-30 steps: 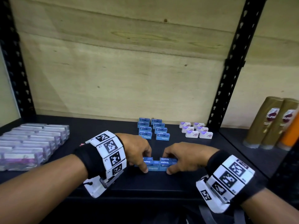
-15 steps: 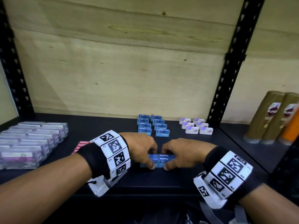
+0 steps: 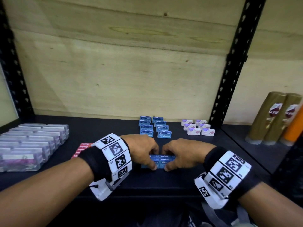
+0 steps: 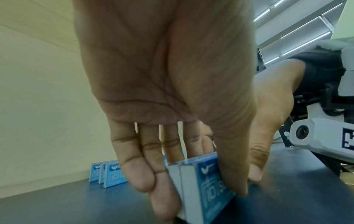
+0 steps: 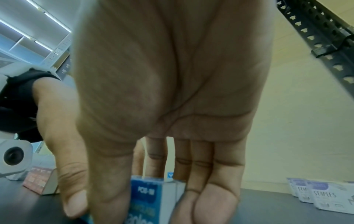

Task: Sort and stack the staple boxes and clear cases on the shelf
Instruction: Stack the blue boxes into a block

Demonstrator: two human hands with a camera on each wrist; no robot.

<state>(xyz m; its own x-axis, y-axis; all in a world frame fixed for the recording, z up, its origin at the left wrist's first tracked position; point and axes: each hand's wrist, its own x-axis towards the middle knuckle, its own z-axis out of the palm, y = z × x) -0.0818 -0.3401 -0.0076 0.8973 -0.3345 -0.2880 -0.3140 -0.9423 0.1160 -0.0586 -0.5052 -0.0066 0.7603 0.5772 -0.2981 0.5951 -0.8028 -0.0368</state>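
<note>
Here, left hand (image 3: 144,149) and right hand (image 3: 183,154) both pinch a small cluster of blue staple boxes (image 3: 161,161) near the front edge of the shelf (image 3: 164,182); uneven squeeze could buckle the cluster, scattering boxes over the edge.

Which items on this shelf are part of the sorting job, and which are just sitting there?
Job:
- blue boxes gripped by left hand and right hand
- blue rows
- white boxes
- red box
- clear cases

Bystanders:
- gold bottles
- orange bottle
</note>
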